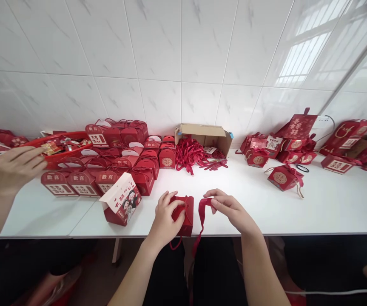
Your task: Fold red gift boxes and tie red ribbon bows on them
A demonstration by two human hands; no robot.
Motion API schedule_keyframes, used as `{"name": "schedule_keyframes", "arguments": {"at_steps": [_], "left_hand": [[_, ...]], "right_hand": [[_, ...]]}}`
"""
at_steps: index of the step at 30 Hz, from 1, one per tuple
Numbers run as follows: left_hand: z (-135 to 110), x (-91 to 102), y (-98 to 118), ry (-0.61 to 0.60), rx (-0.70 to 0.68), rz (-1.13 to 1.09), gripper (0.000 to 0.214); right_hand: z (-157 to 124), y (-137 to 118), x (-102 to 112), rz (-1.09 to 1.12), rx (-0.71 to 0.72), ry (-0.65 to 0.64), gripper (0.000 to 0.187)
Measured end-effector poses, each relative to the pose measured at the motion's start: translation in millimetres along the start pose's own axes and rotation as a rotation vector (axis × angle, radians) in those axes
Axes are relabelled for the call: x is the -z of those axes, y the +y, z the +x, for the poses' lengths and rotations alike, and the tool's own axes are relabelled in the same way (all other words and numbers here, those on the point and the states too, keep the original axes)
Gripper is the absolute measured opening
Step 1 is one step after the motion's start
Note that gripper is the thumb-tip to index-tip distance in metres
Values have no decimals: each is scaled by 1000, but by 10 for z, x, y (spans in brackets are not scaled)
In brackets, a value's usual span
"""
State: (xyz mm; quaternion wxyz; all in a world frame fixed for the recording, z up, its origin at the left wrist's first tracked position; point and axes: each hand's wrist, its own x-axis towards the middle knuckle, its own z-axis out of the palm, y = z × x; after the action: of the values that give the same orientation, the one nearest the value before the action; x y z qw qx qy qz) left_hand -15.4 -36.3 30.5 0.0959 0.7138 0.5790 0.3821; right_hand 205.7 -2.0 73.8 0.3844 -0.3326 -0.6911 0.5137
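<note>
My left hand [165,217] is closed around a small red gift box [186,216] at the front edge of the white table [323,208]. My right hand [228,208] pinches a red ribbon [201,221] that loops from the box and hangs down over the table edge. A white-topped red box with cartoon figures [121,204] stands just left of my left hand.
Rows of closed red gift boxes [106,170] fill the left half. A cardboard box [204,135] with a heap of red ribbons [189,154] sits at the back. More red boxes [282,176] lie right. Another person's hand [12,168] reaches over the red basket [54,158].
</note>
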Motion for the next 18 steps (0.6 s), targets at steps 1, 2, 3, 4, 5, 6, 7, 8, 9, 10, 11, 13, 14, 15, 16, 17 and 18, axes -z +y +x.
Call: {"name": "schedule_keyframes", "arguments": {"at_steps": [1,2,3,4,5,6,7,8,9,10,11,13,14,15,16,17,18], "left_hand": [[-4,-15,-3,-4,2,6,19],[-6,-26,-4,-5,4,10,20],[-8,-34,-3,-5,3,13,22],[-8,-39,0,-3,0,16,23],[-7,-41,4,1,-5,20,23],[-5,-43,10,7,-11,28,23],[-2,-43,16,12,-19,40,22],[2,-43,22,18,-29,54,21],[6,-43,27,23,-40,69,21],[11,-44,32,28,-51,83,21],[15,-45,36,34,-60,93,21],[23,-49,40,44,-68,103,22],[25,-50,39,46,-68,103,22],[27,-50,36,45,-66,101,22],[27,-49,33,42,-65,98,23],[27,-46,28,38,-66,98,23],[27,-43,24,34,-67,99,24]], "right_hand": [[7,10,16,102,-6,13,39],[16,24,30,176,-15,57,40],[25,42,42,224,-26,100,41],[34,60,51,256,-40,116,42],[44,77,58,274,-53,108,43],[54,90,60,277,-62,92,43],[65,99,56,272,-65,77,43],[77,104,44,268,-65,62,43],[91,107,23,261,-64,57,42],[109,109,-8,246,-66,60,40],[129,114,-48,226,-74,59,39],[177,138,-145,196,-100,21,37],[203,160,-196,180,-109,2,37],[227,186,-243,164,-111,-5,37],[248,216,-284,152,-106,-6,38],[266,247,-318,141,-99,-6,39],[278,276,-343,128,-93,-6,39]]}}
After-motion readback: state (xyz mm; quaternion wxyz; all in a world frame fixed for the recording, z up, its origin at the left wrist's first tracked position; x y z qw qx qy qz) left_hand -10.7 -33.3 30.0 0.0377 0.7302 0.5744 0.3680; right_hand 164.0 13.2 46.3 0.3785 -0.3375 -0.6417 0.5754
